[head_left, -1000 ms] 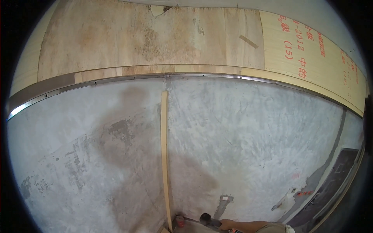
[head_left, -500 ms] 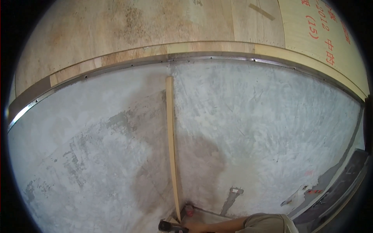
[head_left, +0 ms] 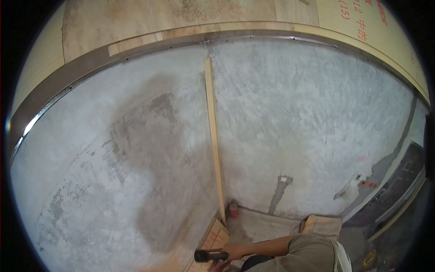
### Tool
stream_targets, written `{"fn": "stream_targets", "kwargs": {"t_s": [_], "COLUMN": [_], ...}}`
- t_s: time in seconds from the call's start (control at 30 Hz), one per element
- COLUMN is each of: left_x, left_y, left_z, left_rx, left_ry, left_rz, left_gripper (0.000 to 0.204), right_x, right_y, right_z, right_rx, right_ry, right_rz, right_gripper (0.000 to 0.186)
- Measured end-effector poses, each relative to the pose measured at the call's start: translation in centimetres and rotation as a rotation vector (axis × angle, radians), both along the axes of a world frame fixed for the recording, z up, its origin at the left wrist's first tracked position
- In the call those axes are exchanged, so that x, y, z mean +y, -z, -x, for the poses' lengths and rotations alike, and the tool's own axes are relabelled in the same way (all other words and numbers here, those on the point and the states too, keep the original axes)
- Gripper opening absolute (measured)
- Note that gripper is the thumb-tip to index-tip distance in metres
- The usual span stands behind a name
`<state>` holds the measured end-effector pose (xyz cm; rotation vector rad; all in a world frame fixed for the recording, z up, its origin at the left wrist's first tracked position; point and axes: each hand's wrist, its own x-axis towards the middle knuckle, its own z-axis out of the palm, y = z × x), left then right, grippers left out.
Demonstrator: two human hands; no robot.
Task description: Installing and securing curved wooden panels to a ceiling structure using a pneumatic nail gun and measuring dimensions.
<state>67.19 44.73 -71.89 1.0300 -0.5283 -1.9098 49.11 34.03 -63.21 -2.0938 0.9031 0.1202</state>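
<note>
Grey plaster [head_left: 72, 199] filled the left, with a big shadow across it. Next along was a black tool [head_left: 204, 256], down by the lower end of a tan board [head_left: 215, 238]; couldn't tell if they touched. Looked hard-cased, stiff and kinda front-heavy to me, so I'd have grabbed it by the rear grip, not the chunky head. Pale timber strip [head_left: 213, 131] stood against the wall above, its foot near the board's top corner. Then came the right hand [head_left: 234, 250], fingers closed round the tool's back end. Some skin [head_left: 219, 266] showed underneath, but no idea if that was the left hand or what it was doing. Red container [head_left: 234, 211] sat just right of the strip's foot.
</note>
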Motion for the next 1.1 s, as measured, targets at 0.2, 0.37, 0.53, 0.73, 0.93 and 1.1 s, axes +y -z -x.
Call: {"fn": "stream_targets", "kwargs": {"t_s": [0.2, 0.37, 0.53, 0.73, 0.93, 1.1], "left_x": [1.8, -0.4, -3.1, -9.7, -7.1, -3.1], "left_y": [-4.5, -2.4, 0.6, -1.3, 0.9, -1.2], "left_z": [-1.8, 0.5, 2.4, 5.4, 6.9, 6.8], "left_rx": [-0.055, 0.027, -0.064, 0.08, 0.339, 0.24], "left_ry": [-0.017, -0.147, -0.149, -0.396, -0.814, -0.976], "left_rz": [-0.03, -0.111, -0.051, -0.306, -0.629, -0.706], "left_gripper": [0.055, 0.046, 0.042, 0.041, 0.026, 0.014], "right_x": [2.5, -0.8, -5.6, -7.6, -7.1, -8.3], "right_y": [1.7, 1.2, 2.0, 5.7, 8.2, 15.6], "right_z": [-1.3, 0.4, 2.2, 0.4, 0.8, 3.9], "right_rx": [-0.095, 0.157, 0.092, 0.073, 0.012, -0.194], "right_ry": [0.137, 0.252, 0.358, 0.22, 0.117, 0.232], "right_rz": [0.027, -0.054, -0.085, -0.033, -0.614, -0.346], "right_gripper": [0.05, 0.076, 0.069, 0.058, 0.052, 0.055]}}
